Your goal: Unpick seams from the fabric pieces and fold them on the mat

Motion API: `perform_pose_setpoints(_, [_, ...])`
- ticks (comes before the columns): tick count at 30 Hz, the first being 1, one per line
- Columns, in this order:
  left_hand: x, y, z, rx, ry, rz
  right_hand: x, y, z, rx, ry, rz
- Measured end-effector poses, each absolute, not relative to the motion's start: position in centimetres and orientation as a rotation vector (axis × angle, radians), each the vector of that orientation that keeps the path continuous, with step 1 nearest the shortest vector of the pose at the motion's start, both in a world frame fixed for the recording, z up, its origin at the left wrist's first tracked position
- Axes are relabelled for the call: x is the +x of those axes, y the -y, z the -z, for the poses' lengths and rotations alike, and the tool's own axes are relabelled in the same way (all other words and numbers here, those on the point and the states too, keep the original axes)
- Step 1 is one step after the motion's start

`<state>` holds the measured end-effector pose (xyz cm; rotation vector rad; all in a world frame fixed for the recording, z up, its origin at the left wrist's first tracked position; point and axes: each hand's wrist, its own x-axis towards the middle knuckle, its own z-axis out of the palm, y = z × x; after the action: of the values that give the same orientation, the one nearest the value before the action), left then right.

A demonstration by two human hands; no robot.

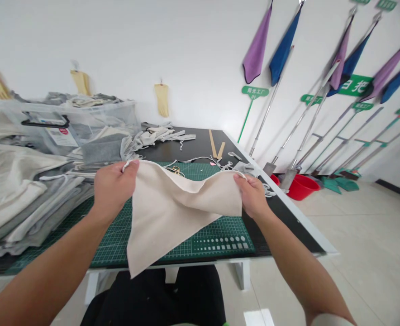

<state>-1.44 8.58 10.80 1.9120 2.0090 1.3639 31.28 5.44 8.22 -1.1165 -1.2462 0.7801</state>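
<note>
A cream cloth piece (173, 213) hangs stretched between both hands above the green cutting mat (216, 242). My left hand (113, 188) pinches its upper left corner. Its upper right corner is gripped by my right hand (252, 194). The cloth's lower corner droops past the table's front edge. Small scissors (175, 170) lie on the mat just behind the cloth.
Stacks of grey and cream fabric (23, 194) fill the table's left side, with a clear plastic bin (67, 124) behind them. Loose fabric scraps (162, 134) and wooden sticks (216, 147) lie at the back. Mops (302, 117) and a red basin (302, 186) stand against the right wall.
</note>
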Motion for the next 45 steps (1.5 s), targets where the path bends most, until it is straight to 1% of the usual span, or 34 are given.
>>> perform_pose_setpoints(2, [-1.5,-8.6,-10.9,1.913,-2.083,-1.322,31.3,-5.2,-8.0,-1.152,1.206,-0.72])
perform_pose_setpoints(4, [-0.5,-8.0,-10.9,1.949,-2.058,-1.196,30.4,-4.6,-7.8,-1.2,1.251,-0.662])
perform_pose_setpoints(9, [4.0,-4.5,-10.4,2.106,-1.742,-0.949,26.0,-2.7,-7.3,-1.205,1.475,-0.67])
perform_pose_setpoints(13, [5.7,-3.1,-10.0,2.041,-1.538,-0.806,24.6,-2.6,-6.8,-1.155,1.421,-0.743])
perform_pose_setpoints(19, [6.2,-3.2,-9.0,1.725,-1.533,-1.013,24.7,-2.5,-6.5,-1.143,1.272,-0.663])
perform_pose_setpoints(25, [8.4,-1.8,-8.0,1.564,-1.206,-0.942,23.3,-1.4,-6.2,-1.042,1.668,-0.7])
perform_pose_setpoints(28, [8.5,-1.5,-7.8,1.494,-1.087,-0.957,23.3,-1.1,-6.1,-1.024,1.765,-0.683])
perform_pose_setpoints(33, [8.2,-1.0,-7.5,1.505,-0.919,-0.958,23.7,-0.9,-6.3,-1.074,1.848,-0.618])
perform_pose_setpoints(39, [8.3,-0.7,-7.3,1.438,-0.775,-0.907,24.1,-0.4,-6.7,-0.971,2.014,-0.578])
perform_pose_setpoints(45, [7.9,-0.4,-7.2,1.737,-0.783,-0.901,24.5,-0.5,-6.9,-1.012,2.095,-0.478])
